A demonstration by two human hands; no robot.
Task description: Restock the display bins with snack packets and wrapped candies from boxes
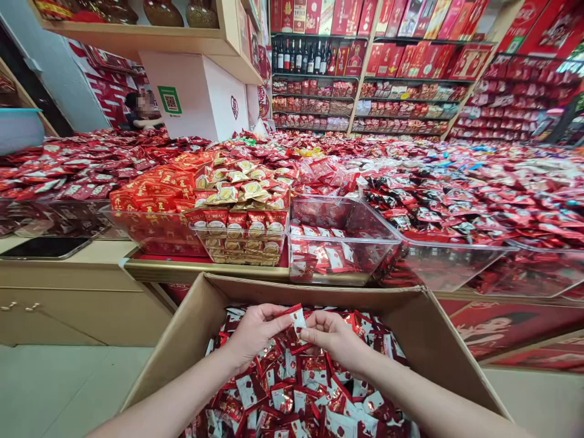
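Over an open cardboard box (319, 286), my left hand (255, 334) and my right hand (335, 340) pinch a small red-and-white candy packet (296, 328) between them. The left fingers grip its left side, and the right thumb and fingers press on its right edge. Below, the box is filled with many loose packets (283, 398) of the same red-and-white look. Just beyond the box's far wall stands a clear plastic bin (337, 277), partly filled with similar packets (319, 249) laid in rows at its front.
Durian-labelled packets (237, 225) stand stacked left of that bin, beside red packets (155, 188). Further clear bins (456, 261) heaped with sweets run to the right. A dark tablet (45, 247) lies on the left counter. Another person (143, 112) is at the back left.
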